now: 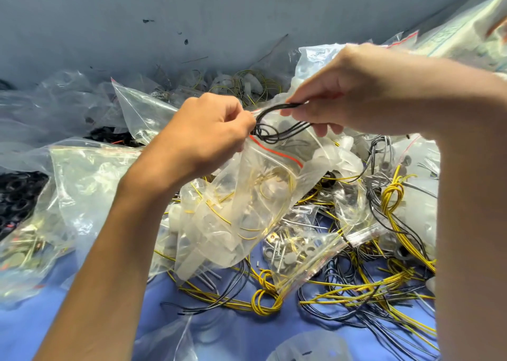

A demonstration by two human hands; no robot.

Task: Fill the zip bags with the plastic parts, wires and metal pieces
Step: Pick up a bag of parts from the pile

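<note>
Forearms: right forearm [472, 223] sits closest to the lens at the right edge; left forearm [115, 251] slants up from the lower left.
Tabletop: blue tabletop [41, 327], littered with bags and wires, backed by a grey wall [192, 18].
Bag heap: crumpled clear bags [82, 196] piled at left and along the wall; black rings [19, 193] show at the far left.
Zip bag: clear zip bag [247, 210] with a red strip at its mouth, held up between both hands, mouth upward; yellow wire and pale plastic parts lie inside.
Loose wires: yellow wires [356, 286] tangled with dark ones on the tabletop, lower right.
Right hand: right hand [356, 92] has thumb and fingers closed in a pinch on the black wires, just above the bag's mouth.
Left hand: left hand [208, 133] has fingers curled, pinching the zip bag's mouth edge beside the red strip.
Small bag: small bag [296, 253] of screws and washers lies on the tabletop below the zip bag.
Black wires: black wires [274, 133] form a looped bundle, one end in the right hand, loops at the bag's mouth by the left fingertips.
</note>
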